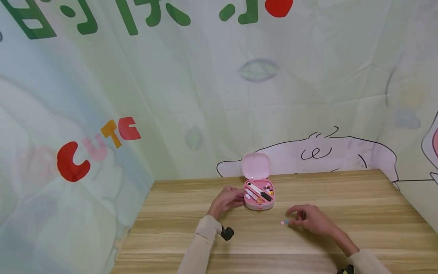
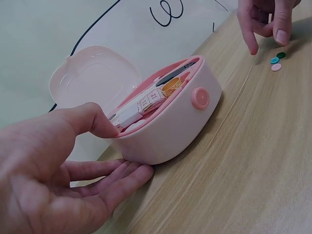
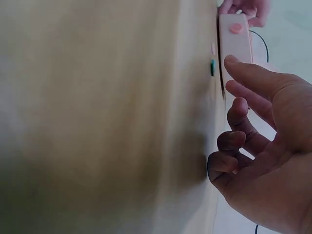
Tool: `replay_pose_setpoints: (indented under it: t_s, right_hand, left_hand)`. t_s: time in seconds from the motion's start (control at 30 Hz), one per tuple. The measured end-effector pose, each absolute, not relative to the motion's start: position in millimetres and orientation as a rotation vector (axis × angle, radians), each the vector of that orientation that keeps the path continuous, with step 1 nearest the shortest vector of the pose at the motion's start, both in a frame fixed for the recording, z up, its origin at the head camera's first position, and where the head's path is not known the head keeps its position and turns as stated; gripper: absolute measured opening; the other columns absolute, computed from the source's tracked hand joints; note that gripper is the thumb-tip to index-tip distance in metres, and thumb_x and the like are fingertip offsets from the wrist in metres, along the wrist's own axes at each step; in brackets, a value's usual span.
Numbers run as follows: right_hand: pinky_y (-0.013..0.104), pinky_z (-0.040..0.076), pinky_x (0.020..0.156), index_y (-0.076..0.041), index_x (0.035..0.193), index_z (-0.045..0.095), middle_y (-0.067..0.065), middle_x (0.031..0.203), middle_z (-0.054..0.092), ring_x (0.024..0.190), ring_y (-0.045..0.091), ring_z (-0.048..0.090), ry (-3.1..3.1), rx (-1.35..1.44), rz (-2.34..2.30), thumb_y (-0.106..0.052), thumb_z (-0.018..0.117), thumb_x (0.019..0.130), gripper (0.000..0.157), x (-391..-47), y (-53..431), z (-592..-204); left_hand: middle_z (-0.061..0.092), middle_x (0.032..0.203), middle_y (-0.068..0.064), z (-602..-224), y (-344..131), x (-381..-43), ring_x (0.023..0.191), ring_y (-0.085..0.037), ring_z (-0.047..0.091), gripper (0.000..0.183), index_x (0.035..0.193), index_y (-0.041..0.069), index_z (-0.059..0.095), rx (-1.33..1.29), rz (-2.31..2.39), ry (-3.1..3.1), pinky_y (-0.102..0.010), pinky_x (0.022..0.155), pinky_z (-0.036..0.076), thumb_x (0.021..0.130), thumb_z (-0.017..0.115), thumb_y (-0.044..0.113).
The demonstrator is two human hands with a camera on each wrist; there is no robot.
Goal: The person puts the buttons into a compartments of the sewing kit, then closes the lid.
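Note:
A pink sewing box (image 1: 259, 207) stands on the table with its lid (image 1: 256, 166) raised at the back. My left hand (image 1: 228, 199) grips the box's left side, thumb at the rim and fingers low against the wall. Inside lie a rolled tape measure (image 2: 150, 100), a gold ring-shaped piece (image 2: 171, 87), a long white-and-black tool (image 1: 259, 191) and several small coloured pieces (image 1: 269, 189). To the box's right, my right hand (image 1: 313, 219) hovers with thumb and forefinger apart, holding nothing. Right by its fingertips are a pink button (image 2: 276, 67), a blue button (image 2: 274, 60) and a dark green button (image 2: 281, 55).
The wooden table (image 1: 369, 205) reaches back to a printed cloth backdrop (image 1: 191, 95), and the box's raised lid stands close to that cloth. Dark wrist devices (image 1: 227, 233) sit at both sleeve cuffs.

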State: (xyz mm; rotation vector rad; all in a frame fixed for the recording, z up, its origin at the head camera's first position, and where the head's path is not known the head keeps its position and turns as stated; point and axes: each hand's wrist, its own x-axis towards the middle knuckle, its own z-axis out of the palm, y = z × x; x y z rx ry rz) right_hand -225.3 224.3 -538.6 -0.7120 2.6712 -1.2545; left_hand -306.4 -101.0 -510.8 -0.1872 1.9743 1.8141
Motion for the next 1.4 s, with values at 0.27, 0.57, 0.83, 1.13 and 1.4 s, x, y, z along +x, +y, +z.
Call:
replay_pose_setpoints:
  t_s: [0.27,0.57,0.83,1.13,1.4]
  right_hand:
    - [0.021,0.041,0.056,-0.013,0.104,0.079,-0.011,0.073,0.056,0.066,0.003,0.048,2.691,-0.811,-1.264,-0.016,0.082,0.09,0.015,-218.4,218.3,-540.1]
    - [0.021,0.041,0.056,-0.018,0.092,0.078,-0.014,0.071,0.057,0.065,0.001,0.048,2.725,-0.846,-1.282,-0.013,0.082,0.089,0.007,-218.5,217.6,-545.1]
    - [0.02,0.04,0.054,-0.018,0.086,0.074,-0.014,0.069,0.054,0.063,0.0,0.047,2.748,-0.844,-1.278,-0.012,0.082,0.089,0.011,-218.1,219.0,-547.1]
    - [0.02,0.04,0.053,-0.02,0.082,0.07,-0.014,0.069,0.053,0.063,0.0,0.047,2.748,-0.806,-1.273,-0.016,0.083,0.088,0.015,-217.0,219.4,-544.8]
    - [0.021,0.044,0.056,-0.017,0.085,0.072,-0.011,0.072,0.057,0.066,0.004,0.051,2.678,-0.727,-1.301,-0.014,0.08,0.09,0.01,-222.2,220.6,-539.2]
  left_hand:
    - [0.074,0.104,-0.017,-510.8,-101.3,-307.8,0.091,-0.021,0.071,0.026,0.115,-0.008,0.069,-0.186,1.797,1.987,-0.036,0.088,0.062,0.102,0.068,0.014]
    - [0.074,0.105,-0.017,-511.7,-101.7,-306.9,0.092,-0.021,0.071,0.026,0.115,-0.008,0.069,-0.188,1.798,1.986,-0.037,0.088,0.062,0.102,0.068,0.015]
    - [0.073,0.103,-0.016,-511.9,-101.5,-305.8,0.09,-0.02,0.07,0.025,0.113,-0.007,0.069,-0.181,1.805,1.985,-0.036,0.088,0.062,0.1,0.069,0.014]
    - [0.074,0.102,-0.015,-512.5,-101.8,-305.8,0.089,-0.02,0.071,0.023,0.111,-0.007,0.07,-0.171,1.814,1.98,-0.036,0.087,0.062,0.1,0.069,0.013]
    - [0.073,0.102,-0.015,-511.7,-101.8,-305.3,0.09,-0.02,0.07,0.022,0.111,-0.008,0.07,-0.169,1.817,1.978,-0.035,0.087,0.062,0.1,0.068,0.012]
